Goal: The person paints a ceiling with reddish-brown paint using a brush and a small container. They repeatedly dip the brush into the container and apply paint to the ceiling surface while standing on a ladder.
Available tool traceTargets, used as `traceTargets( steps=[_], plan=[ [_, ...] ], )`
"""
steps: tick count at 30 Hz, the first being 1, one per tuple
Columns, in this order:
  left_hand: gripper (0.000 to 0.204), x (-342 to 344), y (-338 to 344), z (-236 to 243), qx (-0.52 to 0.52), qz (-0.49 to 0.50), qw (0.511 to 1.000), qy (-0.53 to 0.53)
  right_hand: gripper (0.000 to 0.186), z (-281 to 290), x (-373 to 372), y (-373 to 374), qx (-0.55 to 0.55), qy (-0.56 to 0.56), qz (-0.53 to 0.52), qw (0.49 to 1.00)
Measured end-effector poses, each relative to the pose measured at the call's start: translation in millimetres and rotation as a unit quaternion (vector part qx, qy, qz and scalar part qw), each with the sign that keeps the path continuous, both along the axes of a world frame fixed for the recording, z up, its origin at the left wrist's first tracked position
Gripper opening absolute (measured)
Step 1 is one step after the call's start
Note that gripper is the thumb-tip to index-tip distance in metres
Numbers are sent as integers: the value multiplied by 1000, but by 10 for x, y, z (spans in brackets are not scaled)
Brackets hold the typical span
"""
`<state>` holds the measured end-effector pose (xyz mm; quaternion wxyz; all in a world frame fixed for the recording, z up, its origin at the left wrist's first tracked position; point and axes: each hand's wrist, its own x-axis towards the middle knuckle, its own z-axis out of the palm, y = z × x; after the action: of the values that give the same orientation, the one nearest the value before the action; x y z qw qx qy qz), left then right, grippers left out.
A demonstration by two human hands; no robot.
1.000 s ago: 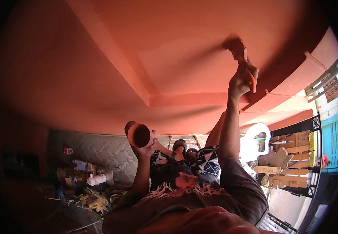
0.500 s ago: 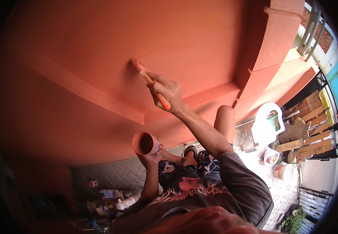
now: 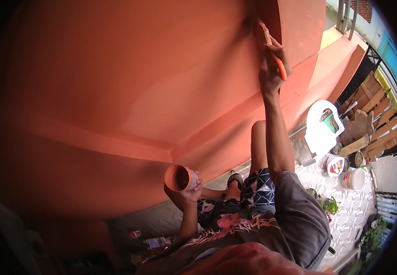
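My right hand [image 3: 274, 66] grips a paintbrush [image 3: 281, 68] by its orange-ended handle. The arm is stretched far up and to the right, and the bristles meet the orange wall [image 3: 171, 64] close to its inner corner. Down by my lap, my left hand [image 3: 191, 191] holds a small cup [image 3: 192, 179] tilted with its mouth showing. The cup's rim and inside are coated in orange-brown; how much paint lies in it is too dark to tell. A damp-looking, lighter sheen crosses the middle of the wall.
A ledge [image 3: 111, 141] runs along the wall's lower part. To the right stand a white plastic chair [image 3: 317, 137], white buckets [image 3: 353, 179], stacked wood planks [image 3: 382, 133] and potted plants [image 3: 329, 205]. Small containers [image 3: 135, 234] lie on the floor at lower left.
My right hand has carried the paintbrush up and right, from the wall's middle to near its corner. The left hand still holds the cup, slightly lower and further right in view.
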<state>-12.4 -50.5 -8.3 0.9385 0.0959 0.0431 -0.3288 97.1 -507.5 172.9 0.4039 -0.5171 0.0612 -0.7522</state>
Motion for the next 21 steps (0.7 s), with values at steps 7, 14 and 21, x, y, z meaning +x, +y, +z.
traceTargets(
  steps=[7, 14, 21],
  plan=[
    [59, 78, -135, 186, 60, -30, 998, 2, 16, 50, 45, 1031, -185, 169, -6, 968],
    [54, 171, -226, 106, 7, -70, 997, -27, 9, 250, -17, 941, -41, 50, 333, 941],
    [52, 34, -131, -13, -4, -65, 998, -1, 7, -91, 3, -240, 23, 0, 38, 999]
  ],
)
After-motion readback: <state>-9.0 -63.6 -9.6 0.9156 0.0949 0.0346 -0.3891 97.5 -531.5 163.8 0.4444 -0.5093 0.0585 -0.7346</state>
